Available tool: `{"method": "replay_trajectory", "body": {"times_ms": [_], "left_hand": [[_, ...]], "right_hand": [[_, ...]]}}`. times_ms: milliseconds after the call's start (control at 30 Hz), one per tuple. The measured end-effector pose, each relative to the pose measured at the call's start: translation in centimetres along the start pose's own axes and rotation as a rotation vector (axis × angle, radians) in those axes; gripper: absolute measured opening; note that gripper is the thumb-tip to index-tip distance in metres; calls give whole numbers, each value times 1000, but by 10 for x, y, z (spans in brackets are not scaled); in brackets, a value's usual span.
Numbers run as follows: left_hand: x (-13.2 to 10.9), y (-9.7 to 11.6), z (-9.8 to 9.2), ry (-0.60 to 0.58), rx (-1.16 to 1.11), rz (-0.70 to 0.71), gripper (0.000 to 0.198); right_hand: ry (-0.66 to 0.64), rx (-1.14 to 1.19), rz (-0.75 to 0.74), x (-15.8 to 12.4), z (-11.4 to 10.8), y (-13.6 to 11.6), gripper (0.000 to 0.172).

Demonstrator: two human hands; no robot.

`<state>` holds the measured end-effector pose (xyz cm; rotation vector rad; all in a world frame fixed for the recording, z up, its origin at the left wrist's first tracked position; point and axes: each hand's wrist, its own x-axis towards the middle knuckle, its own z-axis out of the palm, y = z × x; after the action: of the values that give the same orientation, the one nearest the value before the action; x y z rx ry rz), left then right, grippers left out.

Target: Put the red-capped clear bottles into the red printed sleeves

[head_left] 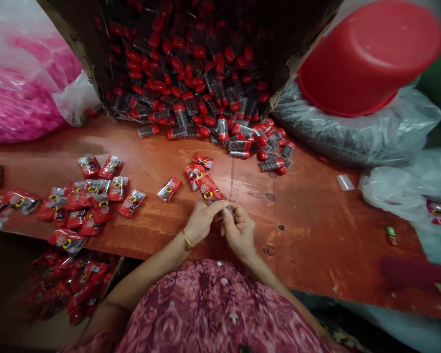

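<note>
A wide reddish wooden bench [308, 235] fills most of the view. At its far edge, a tipped cardboard box [79, 51] spills red-capped plastic tubes [220, 128] onto the surface. To the right, an upside-down red basin [367, 59] rests on a clear bag of dark goods [353, 135], and a pink plastic bag [25, 88] lies to the left. Red packets [95, 201] are scattered across the bench's left side, with more in a carton [55, 333] below. The hands are together near the front edge: the left hand [200, 223], wearing a gold bangle [186, 238], touches the end of a red packet [208, 189], while the right hand [238, 233] pinches something too small to tell just beside it.
</note>
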<state>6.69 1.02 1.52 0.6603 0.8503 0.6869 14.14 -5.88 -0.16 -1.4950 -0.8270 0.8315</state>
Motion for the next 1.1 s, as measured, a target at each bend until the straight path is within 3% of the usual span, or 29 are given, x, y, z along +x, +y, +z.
{"method": "replay_trajectory", "body": {"times_ms": [100, 233, 400, 633, 800, 867, 967, 1100], "left_hand": [[1, 4, 0, -41, 0, 2, 18], [1, 3, 1, 6, -57, 58, 32], [-4, -6, 4, -70, 9, -71, 52], [-8, -14, 5, -48, -100, -60, 52], [-12, -22, 7, -55, -162, -36, 51], [-14, -18, 5, 12, -181, 32, 49], [-15, -1, -10, 212, -278, 132, 53], [-22, 34, -64, 552, -537, 356, 50]], "right_hand": [[-2, 19, -1, 1, 1, -1, 22], [-29, 62, 47, 2, 3, -3, 26], [-12, 168, 89, 5, 4, -1, 30], [-61, 209, 173, 13, -5, 8, 34], [41, 101, 112, 18, -8, 15, 36], [4, 59, 66, 20, -8, 16, 35], [-89, 34, 5, 20, -8, 18, 36], [-109, -7, -56, 20, -14, 26, 42]]}}
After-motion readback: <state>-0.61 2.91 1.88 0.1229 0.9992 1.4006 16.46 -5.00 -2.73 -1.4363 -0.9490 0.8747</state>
